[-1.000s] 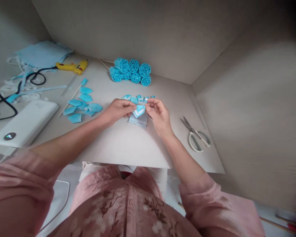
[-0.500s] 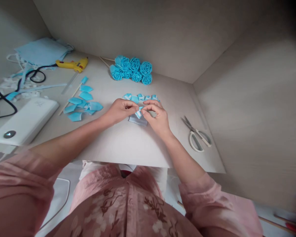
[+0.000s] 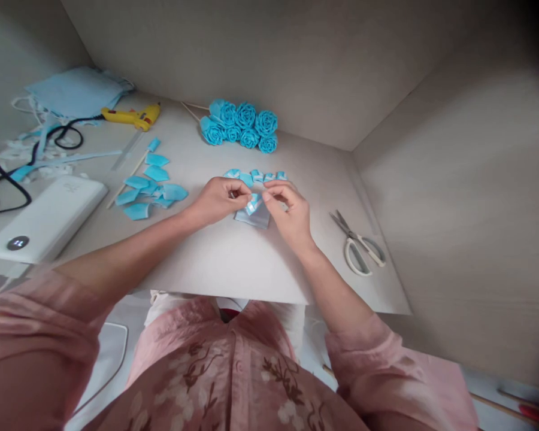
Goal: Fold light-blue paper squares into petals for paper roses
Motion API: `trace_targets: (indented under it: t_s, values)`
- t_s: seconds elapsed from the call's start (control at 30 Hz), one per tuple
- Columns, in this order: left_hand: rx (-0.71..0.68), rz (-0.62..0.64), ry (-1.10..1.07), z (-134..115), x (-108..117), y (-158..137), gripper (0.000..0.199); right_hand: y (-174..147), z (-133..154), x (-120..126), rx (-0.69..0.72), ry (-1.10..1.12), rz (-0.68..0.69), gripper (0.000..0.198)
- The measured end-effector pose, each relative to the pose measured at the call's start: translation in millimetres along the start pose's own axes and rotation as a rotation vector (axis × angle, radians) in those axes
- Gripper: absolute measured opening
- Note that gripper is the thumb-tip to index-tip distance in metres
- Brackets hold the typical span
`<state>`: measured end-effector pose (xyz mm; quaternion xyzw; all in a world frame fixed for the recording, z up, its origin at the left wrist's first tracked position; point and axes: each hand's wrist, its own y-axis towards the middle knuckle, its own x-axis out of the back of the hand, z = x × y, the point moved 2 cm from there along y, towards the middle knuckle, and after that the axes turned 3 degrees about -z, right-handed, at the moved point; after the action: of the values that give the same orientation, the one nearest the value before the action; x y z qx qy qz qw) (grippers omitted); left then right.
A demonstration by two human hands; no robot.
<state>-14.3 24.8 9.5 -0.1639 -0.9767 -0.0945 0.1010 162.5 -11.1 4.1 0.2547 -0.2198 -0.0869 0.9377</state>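
Note:
Between the thumb and fingers of my left hand is a small blue petal with a white strip across it. My right hand is just to its right, thumb and forefinger closed in a pinch; whatever they hold, if anything, is too small to make out. Under the petal lies a greyish folded piece on the table. Just beyond my fingers runs a row of blue petals, several bearing white strips.
Blue fabric roses lie at the back. Loose petals, a yellow glue gun, a white power bank, a mask stack and cables are on the left. Scissors lie on the right.
My right hand has drawn slightly right, away from the petal, opening a small gap. My left hand keeps its pinch on the petal, and more of the white strip shows.

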Motion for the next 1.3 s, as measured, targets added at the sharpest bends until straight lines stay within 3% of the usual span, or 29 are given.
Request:
trace_targets:
  t_s: [0.1,0.27,0.37,0.87,1.13,1.3]
  values:
    - [0.027,-0.023,-0.048,1.5,0.3,0.5,0.019,1.3,-3.3,4.3,-0.086,0.094,-0.071,0.015]
    - [0.037,-0.023,-0.066,0.1,-1.6,-1.1,0.019,0.1,-3.3,-3.2,-0.105,0.159,0.136,0.035]
    - [0.021,-0.007,-0.056,-0.9,-3.0,-2.3,0.019,-1.8,-3.6,-8.2,-0.098,0.146,0.172,0.041]
    - [0.008,0.085,-0.099,0.6,-5.0,-3.0,0.020,-2.6,-9.5,-10.5,-0.142,0.170,0.174,0.047]
    - [0.040,0.021,-0.129,5.1,-2.3,1.0,0.018,0.3,-14.6,-4.3,-0.259,0.338,0.156,0.045]
    - [0.050,0.044,-0.154,3.7,-3.5,-0.2,0.019,0.4,-16.0,-8.3,-0.245,0.377,0.216,0.053]
